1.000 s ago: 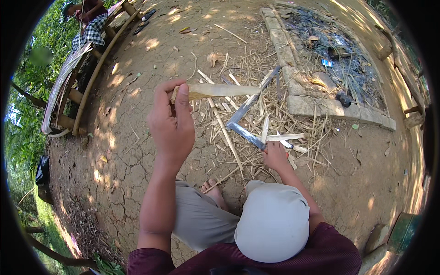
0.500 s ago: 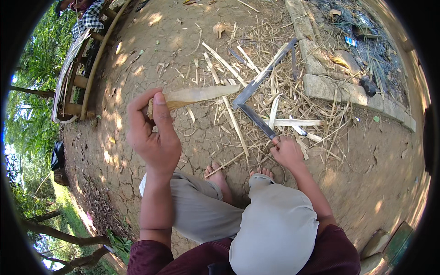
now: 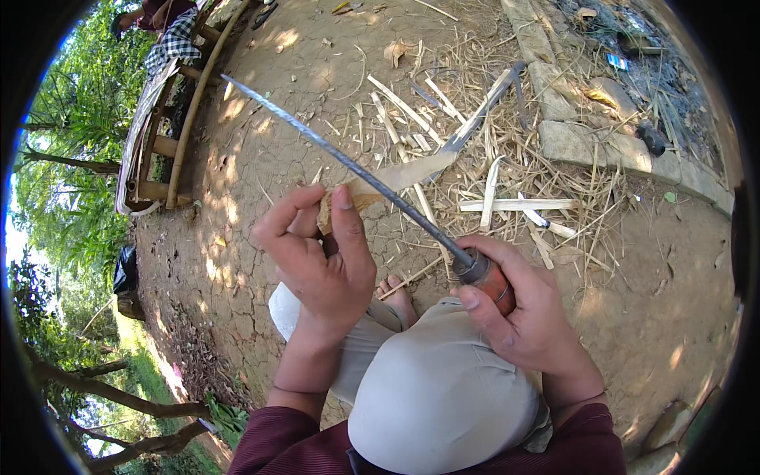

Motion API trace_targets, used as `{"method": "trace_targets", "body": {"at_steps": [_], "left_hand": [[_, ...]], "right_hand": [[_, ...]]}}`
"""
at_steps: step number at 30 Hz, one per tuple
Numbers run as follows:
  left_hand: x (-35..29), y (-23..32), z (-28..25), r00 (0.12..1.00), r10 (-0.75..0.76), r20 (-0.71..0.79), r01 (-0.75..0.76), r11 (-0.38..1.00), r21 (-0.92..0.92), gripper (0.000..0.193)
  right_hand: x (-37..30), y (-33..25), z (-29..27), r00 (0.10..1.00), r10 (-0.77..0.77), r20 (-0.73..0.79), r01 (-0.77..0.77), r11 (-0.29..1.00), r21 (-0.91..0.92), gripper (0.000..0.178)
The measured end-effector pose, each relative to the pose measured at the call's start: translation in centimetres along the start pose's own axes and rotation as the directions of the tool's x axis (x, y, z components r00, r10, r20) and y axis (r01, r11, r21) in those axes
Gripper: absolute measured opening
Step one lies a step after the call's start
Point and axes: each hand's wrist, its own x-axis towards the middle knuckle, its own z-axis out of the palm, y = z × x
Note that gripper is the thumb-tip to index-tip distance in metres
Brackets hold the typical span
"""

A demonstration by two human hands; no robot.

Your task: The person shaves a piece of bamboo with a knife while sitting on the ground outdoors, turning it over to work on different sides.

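My left hand (image 3: 321, 253) pinches the butt end of a pale, flat wooden piece (image 3: 408, 172) carved to a taper, its point toward the right. In my right hand (image 3: 518, 305) is a long-bladed knife (image 3: 348, 162), gripped by its reddish handle with a dark metal collar. Its narrow dark blade slants up and to the left, crossing in front of the wooden piece; whether the two touch I cannot tell. Beyond the wooden piece, a dark flat metal strip (image 3: 492, 103) lies on the ground, partly hidden.
Split wood strips (image 3: 518, 204) and shavings cover the dirt ahead. A stone border (image 3: 566, 142) edges an ash patch (image 3: 633, 95) at the far right. A bamboo bench (image 3: 186, 127) stands at the left, with a person in checked cloth (image 3: 176, 43) at its far end.
My right hand has lifted the knife from among the shavings and brought it nearer, over my knee. My left hand has moved right and closer with the wooden piece.
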Motion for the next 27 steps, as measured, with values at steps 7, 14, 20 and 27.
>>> {"method": "trace_targets", "body": {"at_steps": [7, 14, 20, 27], "left_hand": [[-1.8, -0.6, -0.3, 0.998, -0.032, 0.053, 0.029, 0.998, 0.055, 0.024], [-2.6, -1.5, -1.0, 0.985, 0.156, 0.079, -0.171, 0.949, 0.264, 0.026], [-2.5, -1.0, -1.4, 0.961, 0.189, 0.201, -0.248, 0.912, 0.327, 0.028], [-2.6, -1.2, -1.5, 0.968, 0.153, 0.197, -0.197, 0.954, 0.227, 0.028]], "right_hand": [[0.7, 0.0, 2.1, 0.990, 0.140, 0.018, -0.140, 0.989, 0.040, 0.041], [0.7, 3.0, 2.4, 0.981, 0.194, -0.026, -0.195, 0.966, -0.167, 0.037], [0.1, 3.2, 2.1, 0.997, -0.017, -0.078, 0.011, 0.997, -0.075, 0.032], [0.9, 2.7, 1.1, 0.999, -0.014, -0.030, 0.009, 0.985, -0.170, 0.034]]}}
